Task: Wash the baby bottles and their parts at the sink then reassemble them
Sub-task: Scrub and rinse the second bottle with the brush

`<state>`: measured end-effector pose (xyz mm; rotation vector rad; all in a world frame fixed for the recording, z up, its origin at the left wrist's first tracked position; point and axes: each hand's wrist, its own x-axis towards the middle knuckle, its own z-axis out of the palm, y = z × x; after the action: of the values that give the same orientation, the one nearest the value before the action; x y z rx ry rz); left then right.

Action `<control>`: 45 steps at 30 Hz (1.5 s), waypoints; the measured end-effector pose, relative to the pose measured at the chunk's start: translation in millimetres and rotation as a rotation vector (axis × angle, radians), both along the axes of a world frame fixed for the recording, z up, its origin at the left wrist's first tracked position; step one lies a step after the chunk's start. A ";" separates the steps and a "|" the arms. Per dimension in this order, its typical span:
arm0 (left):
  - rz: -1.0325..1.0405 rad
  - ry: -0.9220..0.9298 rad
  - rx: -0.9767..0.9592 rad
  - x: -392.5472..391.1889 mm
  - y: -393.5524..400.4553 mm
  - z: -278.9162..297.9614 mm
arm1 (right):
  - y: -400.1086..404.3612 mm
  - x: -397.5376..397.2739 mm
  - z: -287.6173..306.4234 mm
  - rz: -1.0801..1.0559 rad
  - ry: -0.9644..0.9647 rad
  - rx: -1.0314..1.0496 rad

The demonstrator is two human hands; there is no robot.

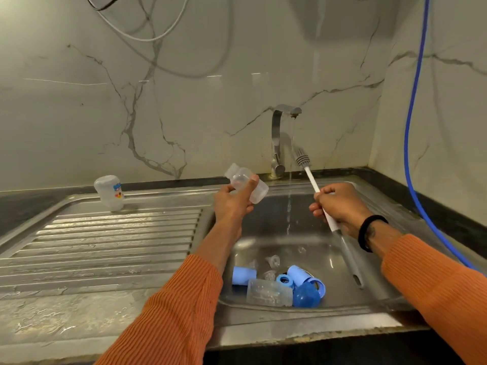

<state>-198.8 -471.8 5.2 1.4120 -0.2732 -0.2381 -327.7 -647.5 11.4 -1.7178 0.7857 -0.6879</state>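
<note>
- While the clear bottle (246, 184) sits tilted in the left hand (233, 204), above the near-left edge of the basin, the fingers curled round its wet middle, I'd say it could squirt loose if the grip slackens; it would drop among the parts below or bounce onto the drainboard (105, 246).
- Because the right hand (340, 209) pinches the bottle brush (316, 191) low on its white shaft, fingers closed about it and the head up under the running water (290, 196), the long handle may swing; a jab at the bottle mouth from this angle might miss and flick spray over the orange sleeves (168, 314).
- Though the brush and bottle are well apart, bringing them together one-handed each means the bottle can twist against the bristles; a firmer hold near its base looks wiser.
- Down in the sink (374, 293), a second clear bottle (270, 292), blue caps (243, 275), a blue ring (285, 281), a blue dome lid (305, 297) and small clear teats (272, 260) lie heaped near the drain; the small clear pieces are hard to see in water and could be overlooked or washed toward the outlet.
- Since the tap (279, 143) runs freely, water may pool and float the light parts about.
- On the drainboard's far edge another bottle (109, 192) stands upside down and leaning; a knock from the left elbow might topple it.
- A blue hose (413, 127) hangs by the right arm; it could snag.
</note>
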 end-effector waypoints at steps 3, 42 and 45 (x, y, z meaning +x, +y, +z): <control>0.037 -0.162 0.187 0.7 -4.5 -8.1 | -19.9 -4.7 10.2 -0.136 0.020 -0.204; -0.174 -0.410 0.652 -7.1 -26.0 -14.6 | -98.9 -29.8 -5.6 -0.405 0.678 -1.023; -0.167 -0.405 0.676 -3.8 -42.0 -11.3 | -102.2 -31.3 -7.1 -0.389 0.668 -0.996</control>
<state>-202.6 -513.8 -6.1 2.1110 -0.6912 -0.1852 -358.9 -749.7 4.3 -2.8153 1.4059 -0.8456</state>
